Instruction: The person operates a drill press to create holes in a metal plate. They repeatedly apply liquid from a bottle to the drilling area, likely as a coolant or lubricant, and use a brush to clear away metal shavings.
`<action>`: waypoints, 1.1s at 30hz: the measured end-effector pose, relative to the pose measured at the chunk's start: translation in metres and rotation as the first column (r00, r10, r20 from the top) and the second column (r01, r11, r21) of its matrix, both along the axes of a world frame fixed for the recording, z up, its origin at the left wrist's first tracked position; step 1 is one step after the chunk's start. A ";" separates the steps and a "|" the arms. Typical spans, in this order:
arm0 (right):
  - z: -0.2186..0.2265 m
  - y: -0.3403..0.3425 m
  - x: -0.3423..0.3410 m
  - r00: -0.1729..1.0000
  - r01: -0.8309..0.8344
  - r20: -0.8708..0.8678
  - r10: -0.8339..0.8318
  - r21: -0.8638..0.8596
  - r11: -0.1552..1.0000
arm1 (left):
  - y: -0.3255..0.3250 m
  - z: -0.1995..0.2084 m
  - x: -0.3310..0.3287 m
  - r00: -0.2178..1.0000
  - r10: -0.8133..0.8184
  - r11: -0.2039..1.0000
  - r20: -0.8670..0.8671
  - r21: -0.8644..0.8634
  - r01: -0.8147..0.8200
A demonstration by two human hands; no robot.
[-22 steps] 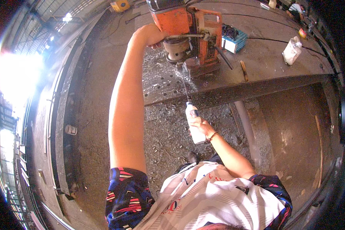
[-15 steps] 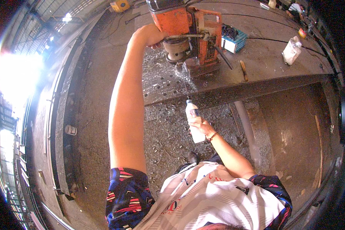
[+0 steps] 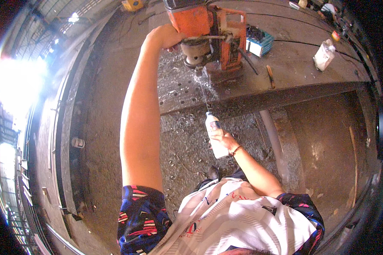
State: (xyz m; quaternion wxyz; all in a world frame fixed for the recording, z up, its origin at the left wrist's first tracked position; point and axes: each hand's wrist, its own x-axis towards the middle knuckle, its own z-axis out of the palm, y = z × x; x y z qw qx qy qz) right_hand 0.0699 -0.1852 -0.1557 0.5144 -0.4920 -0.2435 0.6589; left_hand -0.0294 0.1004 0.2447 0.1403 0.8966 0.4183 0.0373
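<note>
An orange magnetic drill (image 3: 191, 23) stands on a dark steel plate (image 3: 168, 95) with several drilled holes. My left hand (image 3: 164, 37) reaches up to the drill's left side. Its fingers curl round the end of the feed lever (image 3: 208, 38), partly hidden by the drill body. Lower down, my right hand (image 3: 225, 141) is wrapped round a white plastic bottle (image 3: 215, 127), its nozzle tilted up toward the drill. A thin stream of liquid (image 3: 205, 95) runs from the nozzle to the cutter (image 3: 198, 71), where pale wet shavings or spray gather on the plate.
Right of the drill are a blue box (image 3: 260, 44) with dark items on it, a narrow brown stick (image 3: 270, 76) and a whitish jug (image 3: 324, 55). Black cables cross the far surface. Metal scraps litter the floor (image 3: 183, 148) below the plate edge. A white tub (image 3: 78, 142) lies left.
The liquid stream between bottle and cutter shows more plainly now. Both hands keep nearly the same places, with only a slight shift of the bottle.
</note>
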 end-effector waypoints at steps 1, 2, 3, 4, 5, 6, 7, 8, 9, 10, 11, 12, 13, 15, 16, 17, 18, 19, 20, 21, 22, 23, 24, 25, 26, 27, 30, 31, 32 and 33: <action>0.000 0.000 -0.001 1.000 -0.009 0.004 0.009 0.001 1.000 | 0.001 -0.001 -0.002 1.000 0.018 1.000 -0.023 -0.007 -0.018; 0.000 0.000 -0.001 1.000 -0.003 -0.005 0.003 -0.003 1.000 | -0.001 0.000 -0.001 1.000 0.007 1.000 -0.025 -0.002 -0.008; 0.000 0.000 0.000 1.000 0.003 -0.014 -0.003 -0.008 1.000 | -0.003 0.002 0.001 1.000 -0.004 1.000 -0.027 0.004 0.004; 0.000 0.000 0.001 1.000 0.010 -0.023 -0.011 -0.012 1.000 | -0.005 0.003 0.002 0.999 -0.016 1.000 -0.029 0.010 0.016; 0.002 0.001 0.001 1.000 -0.001 0.005 0.001 -0.017 1.000 | -0.003 0.001 0.000 1.000 -0.009 1.000 -0.005 0.020 0.009; 0.004 0.002 0.001 0.999 -0.012 0.033 0.013 -0.022 1.000 | -0.002 -0.001 -0.001 1.000 -0.002 1.000 0.019 0.031 0.001; 0.007 0.002 0.000 0.998 -0.023 0.061 0.024 -0.026 0.999 | 0.000 -0.003 -0.003 0.999 0.005 0.999 0.043 0.041 -0.007; 0.009 0.001 0.000 0.998 -0.009 0.059 0.009 -0.008 1.000 | 0.002 -0.004 -0.002 0.999 0.023 0.999 0.024 0.024 -0.023; 0.011 0.001 -0.001 0.998 0.005 0.058 -0.005 0.010 1.000 | 0.004 -0.004 -0.002 0.999 0.041 0.999 0.004 0.008 -0.041; 0.013 0.001 -0.002 0.998 0.018 0.056 -0.020 0.029 0.999 | 0.006 -0.005 -0.002 0.998 0.060 0.998 -0.016 -0.008 -0.060; 0.014 -0.001 -0.003 0.996 0.039 0.077 -0.042 0.038 0.999 | 0.004 -0.004 0.000 0.999 0.041 0.999 -0.007 -0.007 -0.041; 0.016 -0.002 -0.003 0.993 0.059 0.098 -0.063 0.047 0.997 | 0.002 -0.003 0.000 1.000 0.023 1.000 0.001 -0.006 -0.023; 0.016 -0.003 -0.003 0.989 0.079 0.118 -0.085 0.055 0.995 | 0.000 -0.002 0.001 1.000 0.004 1.000 0.009 -0.005 -0.004; 0.017 -0.004 -0.002 0.995 0.086 0.043 -0.088 0.051 0.995 | -0.001 -0.001 0.003 1.000 0.014 1.000 0.001 -0.023 -0.014; 0.017 -0.004 -0.002 0.996 0.087 0.004 -0.087 0.050 0.995 | -0.001 -0.001 0.002 1.000 0.021 0.999 -0.004 -0.031 -0.021; 0.017 -0.005 -0.001 0.996 0.083 -0.029 -0.081 0.049 0.995 | 0.000 -0.001 0.002 1.000 -0.003 1.000 0.016 -0.022 0.003; 0.017 -0.004 -0.001 0.995 0.075 -0.063 -0.072 0.049 0.996 | 0.003 -0.004 0.000 0.999 -0.024 1.000 0.035 -0.012 0.025; 0.017 -0.005 0.000 0.993 0.068 -0.097 -0.063 0.047 0.997 | 0.007 -0.007 -0.002 0.998 -0.046 0.999 0.053 -0.002 0.046; 0.015 -0.004 0.001 0.994 0.063 -0.095 -0.059 0.042 0.997 | 0.010 -0.008 -0.002 0.998 -0.041 0.999 0.050 -0.015 0.042; 0.013 -0.004 0.001 0.994 0.058 -0.092 -0.055 0.036 0.998 | 0.013 -0.009 -0.001 0.998 -0.037 0.999 0.047 -0.028 0.038; 0.011 -0.003 0.002 0.995 0.053 -0.089 -0.050 0.030 0.998 | 0.016 -0.010 0.000 0.999 -0.032 0.999 0.043 -0.042 0.034; 0.009 -0.004 0.003 0.996 0.048 -0.075 -0.047 0.017 0.999 | 0.019 -0.013 0.000 0.999 -0.005 0.999 0.040 -0.043 0.007; 0.011 -0.005 0.004 0.997 0.048 -0.061 -0.048 0.002 0.999 | 0.012 -0.011 0.002 0.999 0.017 0.999 0.039 -0.044 -0.015; 0.013 -0.006 0.006 0.998 0.048 -0.047 -0.048 -0.014 0.999 | 0.006 -0.009 0.005 0.999 0.039 0.998 0.037 -0.046 -0.037; 0.018 -0.006 0.005 0.999 0.023 -0.023 -0.023 -0.038 0.999 | 0.010 -0.011 0.002 0.999 0.046 0.998 0.028 -0.037 -0.045; 0.023 -0.005 0.005 1.000 -0.003 0.001 0.003 -0.062 0.998 | 0.014 -0.013 -0.002 0.998 0.053 0.998 0.020 -0.028 -0.053; 0.021 -0.007 0.007 0.996 0.027 0.086 -0.022 -0.056 0.998 | 0.017 -0.015 -0.002 0.997 0.080 0.996 0.004 0.026 -0.080; 0.018 -0.007 0.008 0.992 0.053 0.117 -0.048 -0.039 0.998 | 0.016 -0.016 0.000 0.996 0.090 0.995 0.002 0.048 -0.090; 0.017 -0.006 0.009 0.994 0.049 0.098 -0.048 -0.010 0.999 | 0.016 -0.015 0.000 0.996 0.086 0.995 -0.005 0.043 -0.085; 0.015 -0.005 0.011 0.996 0.046 0.080 -0.047 0.019 0.999 | 0.016 -0.014 -0.001 0.997 0.082 0.996 -0.012 0.037 -0.081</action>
